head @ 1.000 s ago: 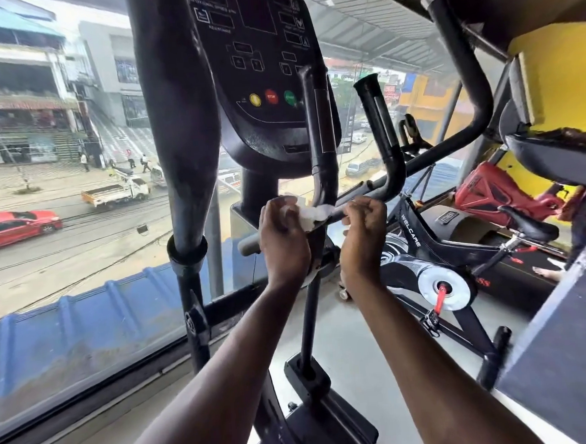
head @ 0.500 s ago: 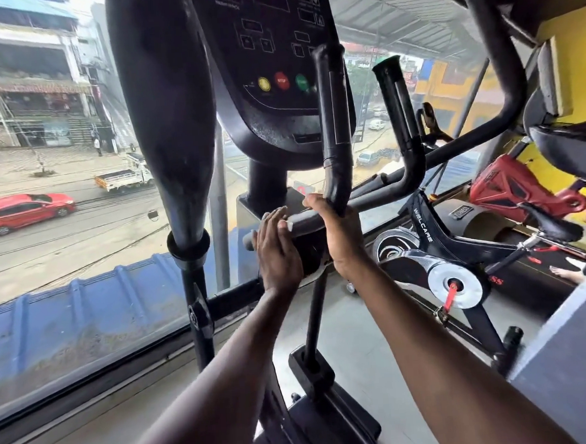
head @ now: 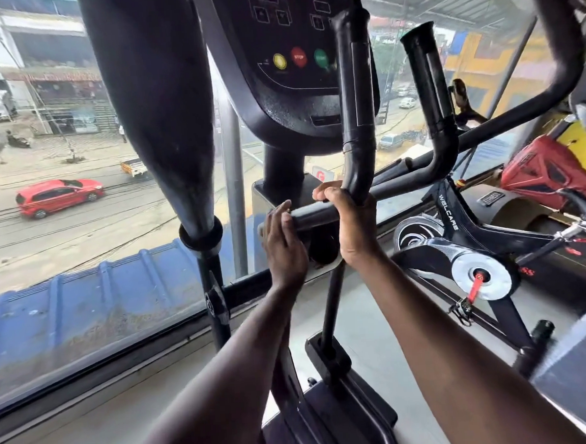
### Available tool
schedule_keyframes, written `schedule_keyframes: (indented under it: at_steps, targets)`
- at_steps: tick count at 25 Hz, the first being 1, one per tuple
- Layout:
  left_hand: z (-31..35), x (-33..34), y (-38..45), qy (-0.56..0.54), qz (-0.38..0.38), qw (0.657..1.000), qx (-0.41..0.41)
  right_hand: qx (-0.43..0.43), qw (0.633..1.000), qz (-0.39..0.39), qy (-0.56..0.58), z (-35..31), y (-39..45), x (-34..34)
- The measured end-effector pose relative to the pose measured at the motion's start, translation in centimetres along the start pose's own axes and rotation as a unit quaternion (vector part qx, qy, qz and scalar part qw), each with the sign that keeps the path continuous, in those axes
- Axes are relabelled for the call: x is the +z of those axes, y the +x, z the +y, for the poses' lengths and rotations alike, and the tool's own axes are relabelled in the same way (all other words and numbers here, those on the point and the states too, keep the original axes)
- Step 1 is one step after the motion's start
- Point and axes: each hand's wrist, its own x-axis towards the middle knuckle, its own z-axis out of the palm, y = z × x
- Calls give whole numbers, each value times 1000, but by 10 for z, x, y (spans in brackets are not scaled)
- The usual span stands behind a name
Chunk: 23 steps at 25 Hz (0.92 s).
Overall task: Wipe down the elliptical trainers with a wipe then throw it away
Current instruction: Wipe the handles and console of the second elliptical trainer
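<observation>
Right hand (head: 355,225) curled around the elliptical's handlebar (head: 313,217) at its bend. Left hand (head: 283,246) flat, fingers straight, against the bar's end, just beside the right. Wipe not visible.

Both hands, left (head: 283,243) and right (head: 351,223), on the elliptical's handlebar (head: 313,217).

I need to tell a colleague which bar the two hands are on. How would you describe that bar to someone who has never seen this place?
Find the elliptical's black console with its yellow, red and green buttons. Just below it a short horizontal handlebar sticks out to the left. Unlike the two upright grips, it lies flat; the right hand wraps it and the left hand rests at its end.
</observation>
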Motion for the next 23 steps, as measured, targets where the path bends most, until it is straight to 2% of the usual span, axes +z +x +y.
schedule_keyframes:
  at_steps: [2,3,6,8,10,14,16,20,21,23]
  targets:
    - [-9,-9,15,-6,-16,996,-88,-9,1000,-10,2,2,1,2]
    - [-3,-7,15,-20,-22,995,-91,-13,1000,-15,7,4,2,2]
    - [35,11,-9,-47,-23,998,22,-9,999,-25,34,8,5,3]
    - [45,16,-19,-44,-9,998,49,-1,999,-25,39,10,5,4]
    - [25,12,-9,-16,-2,999,37,-10,999,-17,39,12,6,5]
    - [11,-5,21,6,-24,996,-86,-29,1000,-1,10,14,7,5]
    - [31,4,8,-15,-29,999,-41,-26,999,-5,17,14,7,5]
    - [46,18,-13,-53,16,996,64,-9,1000,-1,17,16,5,6]
    - [35,16,-9,-33,18,997,68,-18,1000,0,17,16,6,6]
    - [7,6,8,-3,12,1000,5,-38,999,0,7,16,7,5]
